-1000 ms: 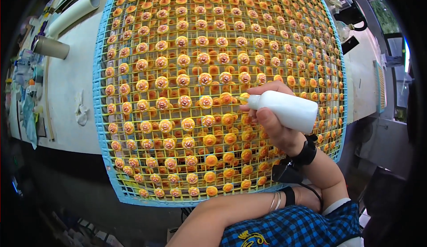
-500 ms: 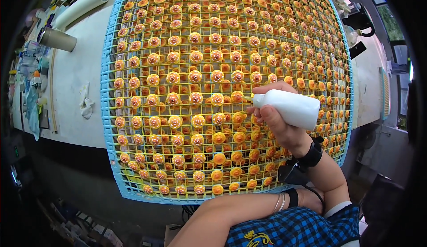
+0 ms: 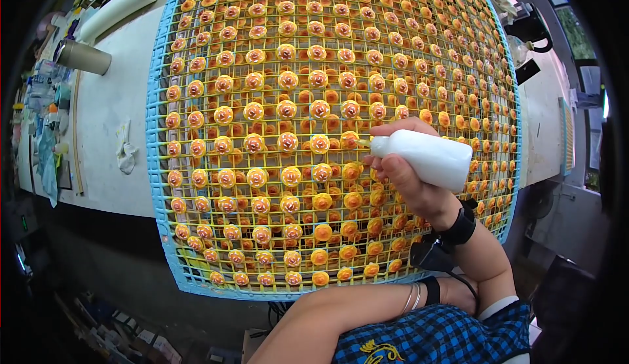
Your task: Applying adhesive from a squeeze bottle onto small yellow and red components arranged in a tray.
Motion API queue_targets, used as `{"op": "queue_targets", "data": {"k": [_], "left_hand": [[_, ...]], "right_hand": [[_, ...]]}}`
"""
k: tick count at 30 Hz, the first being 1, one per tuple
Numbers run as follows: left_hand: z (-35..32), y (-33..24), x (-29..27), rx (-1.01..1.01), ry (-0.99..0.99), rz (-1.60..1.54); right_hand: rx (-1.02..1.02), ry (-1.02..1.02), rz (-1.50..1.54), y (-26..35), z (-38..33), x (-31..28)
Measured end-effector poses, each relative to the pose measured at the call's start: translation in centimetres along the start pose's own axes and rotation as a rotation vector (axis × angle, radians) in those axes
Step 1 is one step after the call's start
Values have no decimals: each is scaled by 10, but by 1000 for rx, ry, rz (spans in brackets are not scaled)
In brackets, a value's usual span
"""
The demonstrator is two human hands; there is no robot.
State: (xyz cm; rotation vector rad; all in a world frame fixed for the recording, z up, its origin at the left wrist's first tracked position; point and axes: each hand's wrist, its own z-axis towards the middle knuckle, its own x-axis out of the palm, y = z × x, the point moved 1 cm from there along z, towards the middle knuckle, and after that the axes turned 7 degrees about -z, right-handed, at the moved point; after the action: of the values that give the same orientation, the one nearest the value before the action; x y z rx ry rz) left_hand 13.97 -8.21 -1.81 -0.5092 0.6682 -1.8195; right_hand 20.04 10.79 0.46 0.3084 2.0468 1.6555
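Head cam: our right hand squeezing a white bottle over a rack of orange pieces

So our right hand (image 3: 407, 175) is wrapped around a white squeeze bottle (image 3: 429, 158), fingers clenched on it, with the bottle lying nearly flat and its nozzle pointing left. The tip sits right at one of the orange round pieces (image 3: 349, 140) about mid-rack, a bit right of centre. There's a black band on that wrist (image 3: 460, 225) and a small black gadget hanging just below it.

Our left hand we honestly can't see. The left forearm (image 3: 341, 315) comes across the near edge with thin bracelets and a dark band on it, but the hand itself is tucked behind the right arm, so we can't tell whether it's gripping anything.

The bottle hovers over a big blue-framed wire rack (image 3: 156, 167) with yellow grid wires, packed with rows of those little orange pieces. Most on the left and far side have a pale ring on top; the ones near and right of the nozzle look plain orange.

The rack rests on a white table (image 3: 105, 115). On its left: a crumpled white scrap (image 3: 124, 146), a grey tube (image 3: 85, 57) and a long white pipe (image 3: 121, 7) at the far left.
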Motion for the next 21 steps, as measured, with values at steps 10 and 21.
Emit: {"op": "queue_targets", "data": {"k": [10, 21], "left_hand": [[1, -1, -4, -13, 113, 61], [1, 3, 8, 13, 60, 55]], "right_hand": [[-55, -13, -19, -3, 1, -1], [-87, 18, -4, -2, -1, -3]]}}
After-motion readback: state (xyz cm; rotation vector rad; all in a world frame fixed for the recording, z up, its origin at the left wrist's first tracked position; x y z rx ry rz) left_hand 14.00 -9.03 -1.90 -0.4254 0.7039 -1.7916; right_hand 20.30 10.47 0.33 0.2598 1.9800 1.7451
